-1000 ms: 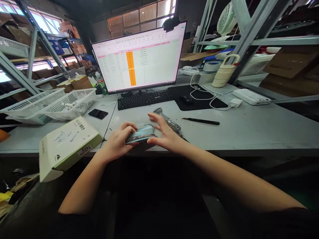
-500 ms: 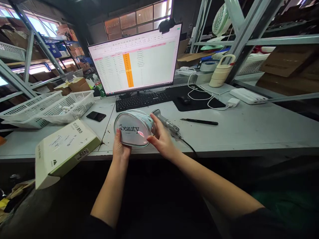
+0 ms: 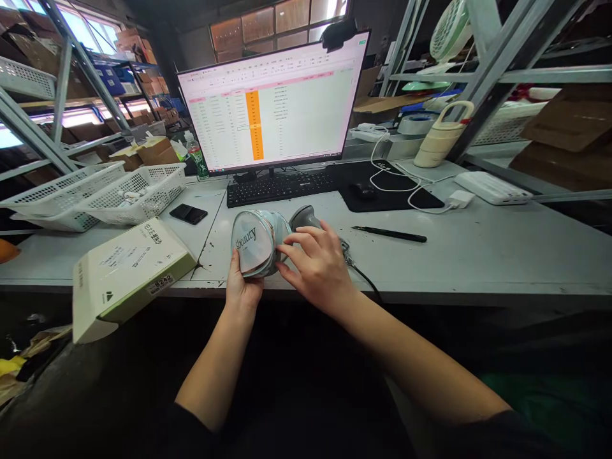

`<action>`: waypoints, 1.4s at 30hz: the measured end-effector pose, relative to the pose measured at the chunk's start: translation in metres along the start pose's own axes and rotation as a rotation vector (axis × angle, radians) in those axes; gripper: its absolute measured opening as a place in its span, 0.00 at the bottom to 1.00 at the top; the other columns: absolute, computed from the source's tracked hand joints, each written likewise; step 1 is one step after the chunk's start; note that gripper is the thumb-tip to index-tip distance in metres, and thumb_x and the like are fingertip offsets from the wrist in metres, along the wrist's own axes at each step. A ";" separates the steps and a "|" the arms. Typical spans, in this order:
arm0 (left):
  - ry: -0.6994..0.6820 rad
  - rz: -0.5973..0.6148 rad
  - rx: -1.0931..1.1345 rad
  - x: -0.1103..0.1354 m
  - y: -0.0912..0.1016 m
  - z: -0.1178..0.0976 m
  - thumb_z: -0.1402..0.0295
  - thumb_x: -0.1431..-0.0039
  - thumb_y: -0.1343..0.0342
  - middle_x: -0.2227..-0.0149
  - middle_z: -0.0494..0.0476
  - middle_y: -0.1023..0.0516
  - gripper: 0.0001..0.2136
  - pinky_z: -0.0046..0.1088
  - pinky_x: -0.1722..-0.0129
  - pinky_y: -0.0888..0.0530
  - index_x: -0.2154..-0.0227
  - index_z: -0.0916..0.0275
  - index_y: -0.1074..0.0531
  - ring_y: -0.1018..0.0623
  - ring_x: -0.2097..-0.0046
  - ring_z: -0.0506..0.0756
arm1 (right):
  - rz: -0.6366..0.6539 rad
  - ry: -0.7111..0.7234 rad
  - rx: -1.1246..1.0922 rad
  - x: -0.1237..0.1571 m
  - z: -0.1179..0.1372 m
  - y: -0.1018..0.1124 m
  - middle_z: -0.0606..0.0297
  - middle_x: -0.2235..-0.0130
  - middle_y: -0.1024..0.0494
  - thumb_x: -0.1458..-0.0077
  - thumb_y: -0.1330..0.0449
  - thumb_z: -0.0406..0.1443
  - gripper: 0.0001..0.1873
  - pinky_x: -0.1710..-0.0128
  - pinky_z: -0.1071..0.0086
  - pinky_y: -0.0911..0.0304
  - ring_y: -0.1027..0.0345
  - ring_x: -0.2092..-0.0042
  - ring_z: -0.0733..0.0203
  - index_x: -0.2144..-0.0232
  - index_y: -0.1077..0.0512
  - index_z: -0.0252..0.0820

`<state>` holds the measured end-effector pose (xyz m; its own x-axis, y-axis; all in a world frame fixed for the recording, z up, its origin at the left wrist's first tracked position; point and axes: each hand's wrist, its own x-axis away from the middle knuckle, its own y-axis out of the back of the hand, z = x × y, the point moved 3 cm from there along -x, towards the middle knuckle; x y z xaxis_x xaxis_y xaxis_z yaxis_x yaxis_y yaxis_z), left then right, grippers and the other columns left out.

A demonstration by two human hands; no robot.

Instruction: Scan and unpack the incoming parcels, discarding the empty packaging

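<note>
My left hand (image 3: 243,287) is wrapped around the lower left of a clear-edged cosmetic pouch (image 3: 253,245) with "beauty" printed on its pale front. The pouch is upright above the desk's front edge, its side turned towards my right hand. My right hand (image 3: 318,268) pinches at that side with thumb and fingertips; whatever small part lies between them is hidden. Just behind my right hand lies a grey handheld device (image 3: 306,218), partly covered, with a dark cord (image 3: 366,274) running off the desk edge.
A black pen-like cutter (image 3: 389,234) lies at right. Behind are a keyboard (image 3: 282,188), mouse (image 3: 363,191) and monitor (image 3: 306,121). On the left are a phone (image 3: 189,213), white baskets (image 3: 138,210) and a pale green box (image 3: 129,268) overhanging the desk edge. A power bank (image 3: 492,187) lies right.
The pouch has turned so its side faces my right hand. My right hand's fingers, earlier spread along the pouch's edge, have come together at its side. The view has shifted slightly.
</note>
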<state>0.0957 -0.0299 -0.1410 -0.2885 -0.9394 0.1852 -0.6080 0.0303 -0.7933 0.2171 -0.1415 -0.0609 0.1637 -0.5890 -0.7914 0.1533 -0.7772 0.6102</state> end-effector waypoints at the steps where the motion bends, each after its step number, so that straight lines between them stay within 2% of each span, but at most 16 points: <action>1: -0.003 -0.012 0.016 0.001 0.000 0.000 0.58 0.32 0.48 0.48 0.60 0.20 0.16 0.34 0.50 0.21 0.48 0.61 0.26 0.22 0.45 0.59 | 0.028 0.011 0.026 -0.002 0.001 0.002 0.57 0.52 0.21 0.37 0.40 0.37 0.10 0.34 0.43 0.53 0.36 0.44 0.46 0.55 0.23 0.43; 4: -0.024 -0.077 0.094 0.004 -0.002 0.001 0.63 0.30 0.49 0.47 0.59 0.21 0.14 0.32 0.50 0.21 0.48 0.60 0.27 0.21 0.47 0.56 | 0.046 0.046 0.091 -0.006 0.001 0.005 0.60 0.55 0.20 0.36 0.41 0.35 0.07 0.34 0.43 0.56 0.35 0.46 0.47 0.60 0.23 0.43; 8: -0.058 -0.129 0.159 0.010 -0.006 0.002 0.67 0.30 0.48 0.49 0.60 0.20 0.12 0.33 0.51 0.21 0.48 0.62 0.27 0.19 0.51 0.55 | -0.020 0.089 0.111 -0.007 -0.005 0.004 0.64 0.60 0.19 0.37 0.41 0.32 0.07 0.35 0.47 0.54 0.31 0.52 0.53 0.67 0.24 0.42; 12: -0.081 -0.116 0.154 0.012 -0.006 0.001 0.70 0.31 0.48 0.52 0.59 0.19 0.10 0.34 0.54 0.20 0.50 0.62 0.26 0.18 0.55 0.55 | -0.029 0.082 0.083 -0.004 -0.015 0.004 0.64 0.60 0.18 0.38 0.39 0.32 0.04 0.37 0.50 0.50 0.29 0.52 0.53 0.66 0.25 0.42; 19: -0.060 -0.086 0.090 0.013 -0.001 -0.001 0.74 0.34 0.45 0.53 0.56 0.18 0.09 0.32 0.56 0.19 0.54 0.60 0.25 0.18 0.57 0.53 | 0.075 0.128 0.016 0.008 -0.026 0.011 0.61 0.60 0.19 0.36 0.42 0.31 0.06 0.36 0.50 0.47 0.28 0.50 0.52 0.65 0.26 0.40; 22: -0.089 -0.059 -0.015 0.018 0.006 -0.007 0.77 0.40 0.41 0.53 0.55 0.18 0.12 0.30 0.56 0.19 0.54 0.58 0.24 0.18 0.58 0.52 | 0.123 0.070 -0.016 0.014 -0.036 0.019 0.60 0.62 0.19 0.34 0.44 0.31 0.08 0.39 0.54 0.41 0.25 0.57 0.56 0.64 0.26 0.39; 24: -0.101 -0.018 -0.088 0.021 0.013 -0.012 0.75 0.44 0.36 0.54 0.56 0.18 0.15 0.28 0.57 0.19 0.54 0.58 0.24 0.18 0.57 0.53 | 0.122 -0.022 -0.035 0.015 -0.044 0.027 0.62 0.64 0.19 0.34 0.45 0.31 0.08 0.41 0.55 0.38 0.26 0.63 0.58 0.64 0.26 0.39; 27: -0.047 0.062 -0.198 0.023 0.023 -0.025 0.71 0.55 0.28 0.58 0.56 0.17 0.19 0.27 0.61 0.19 0.57 0.59 0.22 0.18 0.61 0.55 | 0.128 -0.127 -0.129 0.011 -0.049 0.036 0.62 0.62 0.19 0.35 0.43 0.32 0.06 0.44 0.56 0.37 0.26 0.61 0.57 0.64 0.26 0.40; 30: 0.112 0.246 -0.384 0.024 0.023 -0.039 0.68 0.62 0.24 0.65 0.56 0.18 0.22 0.26 0.65 0.20 0.60 0.61 0.21 0.20 0.67 0.54 | 0.289 -0.126 -0.334 0.001 -0.041 0.034 0.63 0.58 0.19 0.36 0.41 0.31 0.05 0.52 0.64 0.34 0.25 0.58 0.58 0.64 0.25 0.41; 33: 0.310 0.565 -0.662 0.031 0.014 -0.050 0.66 0.57 0.25 0.64 0.57 0.19 0.26 0.26 0.64 0.22 0.53 0.62 0.22 0.20 0.66 0.54 | 0.444 -0.113 -0.392 -0.013 -0.031 0.030 0.64 0.60 0.19 0.38 0.40 0.31 0.05 0.61 0.68 0.36 0.26 0.61 0.60 0.64 0.24 0.42; 35: 0.356 0.725 -0.797 0.037 0.007 -0.059 0.65 0.50 0.29 0.61 0.57 0.20 0.29 0.26 0.63 0.24 0.44 0.59 0.28 0.21 0.64 0.54 | 0.512 -0.082 -0.417 -0.021 -0.026 0.030 0.65 0.62 0.20 0.38 0.39 0.30 0.05 0.63 0.69 0.37 0.27 0.63 0.62 0.65 0.23 0.42; 37: 0.343 0.839 -0.839 0.039 0.000 -0.066 0.65 0.49 0.29 0.57 0.57 0.21 0.35 0.26 0.64 0.24 0.38 0.53 0.35 0.21 0.62 0.55 | 0.588 0.012 -0.546 -0.027 -0.020 0.036 0.66 0.62 0.20 0.38 0.40 0.30 0.05 0.62 0.71 0.37 0.27 0.63 0.63 0.65 0.24 0.42; 39: 0.273 0.883 -0.774 0.036 -0.004 -0.070 0.64 0.54 0.26 0.55 0.57 0.23 0.43 0.26 0.65 0.24 0.36 0.49 0.40 0.21 0.61 0.55 | 0.594 0.114 -0.659 -0.029 -0.012 0.046 0.65 0.61 0.20 0.36 0.41 0.30 0.05 0.61 0.72 0.35 0.26 0.62 0.64 0.62 0.25 0.41; 40: 0.206 0.854 -0.714 0.032 -0.005 -0.069 0.63 0.56 0.25 0.54 0.57 0.24 0.46 0.26 0.65 0.24 0.35 0.47 0.42 0.22 0.61 0.55 | 0.552 0.150 -0.660 -0.029 -0.009 0.052 0.64 0.60 0.20 0.35 0.43 0.31 0.06 0.61 0.72 0.35 0.26 0.62 0.64 0.61 0.26 0.41; 42: 0.047 0.693 -0.594 0.023 -0.001 -0.065 0.59 0.56 0.26 0.52 0.56 0.26 0.47 0.26 0.63 0.24 0.34 0.45 0.46 0.22 0.59 0.54 | 0.412 0.191 -0.544 -0.028 -0.002 0.061 0.61 0.60 0.20 0.32 0.46 0.31 0.08 0.62 0.70 0.36 0.27 0.62 0.62 0.62 0.27 0.40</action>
<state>0.0419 -0.0293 -0.0981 -0.7527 -0.6310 -0.1877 -0.5645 0.7653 -0.3093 0.2236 -0.1722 -0.0020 0.4734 -0.7236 -0.5023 0.4989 -0.2497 0.8299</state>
